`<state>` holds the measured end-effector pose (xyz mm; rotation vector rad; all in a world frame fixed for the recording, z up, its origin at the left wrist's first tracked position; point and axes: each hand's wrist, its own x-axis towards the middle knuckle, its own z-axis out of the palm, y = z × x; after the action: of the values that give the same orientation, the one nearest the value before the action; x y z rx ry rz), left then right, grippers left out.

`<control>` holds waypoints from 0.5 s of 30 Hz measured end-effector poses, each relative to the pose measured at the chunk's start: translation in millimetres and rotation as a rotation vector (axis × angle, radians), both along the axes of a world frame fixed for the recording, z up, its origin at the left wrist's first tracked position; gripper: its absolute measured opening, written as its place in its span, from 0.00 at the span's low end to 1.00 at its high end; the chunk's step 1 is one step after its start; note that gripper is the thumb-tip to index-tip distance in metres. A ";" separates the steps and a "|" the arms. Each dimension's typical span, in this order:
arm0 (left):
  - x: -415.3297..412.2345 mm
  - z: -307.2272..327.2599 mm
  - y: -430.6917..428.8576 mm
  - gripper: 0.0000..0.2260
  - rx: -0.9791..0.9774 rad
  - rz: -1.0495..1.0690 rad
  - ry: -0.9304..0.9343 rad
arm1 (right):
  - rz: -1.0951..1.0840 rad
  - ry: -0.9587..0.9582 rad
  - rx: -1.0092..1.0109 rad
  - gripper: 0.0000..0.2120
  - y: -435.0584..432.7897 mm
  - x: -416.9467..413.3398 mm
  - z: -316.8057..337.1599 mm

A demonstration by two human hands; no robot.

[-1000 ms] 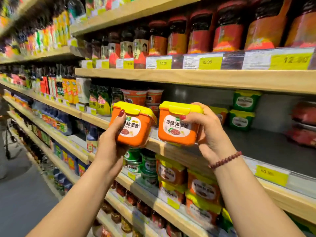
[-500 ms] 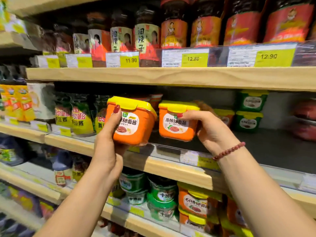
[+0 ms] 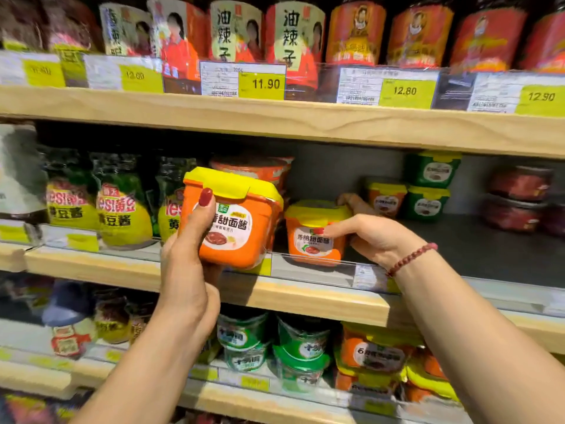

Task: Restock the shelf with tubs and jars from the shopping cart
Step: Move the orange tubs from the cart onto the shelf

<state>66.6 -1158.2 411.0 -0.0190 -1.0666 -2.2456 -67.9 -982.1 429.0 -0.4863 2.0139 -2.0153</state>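
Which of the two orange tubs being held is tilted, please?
The tub in the left hand; the tub in the right hand stands upright on the shelf.

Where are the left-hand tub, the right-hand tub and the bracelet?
left-hand tub [image 3: 228, 231]: head view, on its front label.
right-hand tub [image 3: 312, 242]: head view, on its front label.
bracelet [image 3: 411, 259]: head view, on the middle beads.

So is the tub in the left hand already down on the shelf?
No, the left hand holds its orange tub tilted in front of the shelf edge, not set on it.
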 end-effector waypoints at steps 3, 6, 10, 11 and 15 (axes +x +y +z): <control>0.1 -2.1 0.7 0.06 0.023 -0.002 0.008 | 0.102 0.078 0.203 0.30 11.6 2.3 4.1; 1.5 -4.0 2.1 0.07 0.015 -0.010 0.023 | 0.165 0.060 0.275 0.30 21.8 1.9 6.6; 3.1 -4.4 5.4 0.06 -0.004 -0.020 0.041 | 0.162 0.089 0.335 0.30 23.7 4.5 10.4; 3.1 -4.5 7.3 0.06 -0.012 -0.020 0.045 | 0.155 0.096 0.353 0.30 24.5 5.0 11.0; 2.4 -4.6 18.6 0.03 -0.010 -0.055 0.065 | 0.078 0.258 0.515 0.31 34.6 18.5 19.6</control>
<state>69.1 -1139.6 406.4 -0.1258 -1.0551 -2.2727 -49.3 -947.4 448.6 -0.7173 2.5038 -1.3627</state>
